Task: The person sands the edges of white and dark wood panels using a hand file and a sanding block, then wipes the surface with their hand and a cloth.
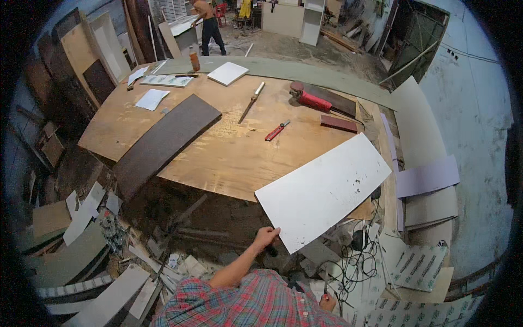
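My left hand (267,237) is closed on the near left edge of a long white board (327,191), thumb on top and fingers mostly hidden beneath. The board lies aslant over the table's near right edge, with dark specks toward its right end. Low by my shirt, my right hand (327,302) is closed around a thin tool (326,285) that points up; its kind is unclear. Beyond the board a red utility knife (278,131) lies on the wooden table (212,169). Farther off lies a handsaw or long blade with a pale handle (255,98).
A red power sander (311,98) and a reddish-brown block (338,123) rest at the table's right. A dark brown board (169,141) overhangs its left edge. Black cable (354,267) coils among offcuts on the floor. Far back, another person (207,24) stands by a bench.
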Demonstrator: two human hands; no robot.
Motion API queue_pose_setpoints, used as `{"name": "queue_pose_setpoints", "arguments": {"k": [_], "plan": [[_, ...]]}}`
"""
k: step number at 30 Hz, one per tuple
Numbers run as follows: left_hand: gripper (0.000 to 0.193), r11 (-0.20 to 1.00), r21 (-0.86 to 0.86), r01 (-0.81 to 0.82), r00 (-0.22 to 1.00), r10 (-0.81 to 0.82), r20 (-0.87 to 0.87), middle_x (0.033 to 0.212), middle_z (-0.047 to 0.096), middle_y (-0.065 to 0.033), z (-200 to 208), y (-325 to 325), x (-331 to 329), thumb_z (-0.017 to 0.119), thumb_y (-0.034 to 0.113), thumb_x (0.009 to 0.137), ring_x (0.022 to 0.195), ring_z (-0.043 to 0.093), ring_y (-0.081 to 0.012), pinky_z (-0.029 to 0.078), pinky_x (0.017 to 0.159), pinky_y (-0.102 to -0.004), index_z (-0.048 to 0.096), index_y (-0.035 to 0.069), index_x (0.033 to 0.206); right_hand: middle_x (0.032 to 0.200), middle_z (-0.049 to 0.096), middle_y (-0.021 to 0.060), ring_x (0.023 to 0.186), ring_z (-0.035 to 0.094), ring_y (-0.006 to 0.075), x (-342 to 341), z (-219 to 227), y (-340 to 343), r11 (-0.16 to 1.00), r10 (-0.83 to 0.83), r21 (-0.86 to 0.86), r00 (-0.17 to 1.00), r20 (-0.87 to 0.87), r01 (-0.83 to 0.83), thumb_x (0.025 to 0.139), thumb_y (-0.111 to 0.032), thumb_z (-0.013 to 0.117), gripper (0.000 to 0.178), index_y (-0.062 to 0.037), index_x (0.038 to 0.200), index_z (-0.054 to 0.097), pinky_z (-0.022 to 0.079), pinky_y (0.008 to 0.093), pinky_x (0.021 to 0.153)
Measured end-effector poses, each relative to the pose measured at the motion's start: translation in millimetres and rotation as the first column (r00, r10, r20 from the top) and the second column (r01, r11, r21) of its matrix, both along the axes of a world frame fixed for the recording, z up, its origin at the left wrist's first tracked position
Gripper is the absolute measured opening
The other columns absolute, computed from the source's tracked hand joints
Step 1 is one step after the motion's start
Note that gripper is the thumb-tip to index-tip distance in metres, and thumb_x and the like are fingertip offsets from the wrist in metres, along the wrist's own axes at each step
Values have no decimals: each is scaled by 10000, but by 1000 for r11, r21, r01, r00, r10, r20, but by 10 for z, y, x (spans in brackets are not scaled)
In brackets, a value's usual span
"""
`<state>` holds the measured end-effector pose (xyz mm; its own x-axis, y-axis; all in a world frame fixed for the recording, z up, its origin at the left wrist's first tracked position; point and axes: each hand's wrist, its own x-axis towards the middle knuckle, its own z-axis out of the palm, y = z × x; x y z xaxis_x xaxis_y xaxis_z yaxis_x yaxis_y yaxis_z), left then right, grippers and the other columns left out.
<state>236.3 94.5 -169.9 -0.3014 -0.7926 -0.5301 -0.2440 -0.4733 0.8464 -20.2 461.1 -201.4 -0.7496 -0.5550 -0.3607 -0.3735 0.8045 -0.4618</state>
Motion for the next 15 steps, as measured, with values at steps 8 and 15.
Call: {"name": "queue_pose_setpoints", "arguments": {"k": [8,15], "plan": [[467,987,19,162,981,-159,-109,796,708,-93,-393,236,-230,663,443,950,708,694,-159,493,559,-320,683,-18,880,815,700,207,780,680,352,-219,-445,156,994,-13,109,999,-37,17,882,-225,650,292,-22,1083,710,545,412,685],[438,986,-14,166,986,-165,27,722,687,-94,-114,320,-340,622,387,984,632,664,-158,485,523,-331,663,-20,825,823,699,211,778,679,354,-338,-511,434,994,24,105,1000,0,-24,887,-225,649,281,-16,1066,706,542,419,685]]}}
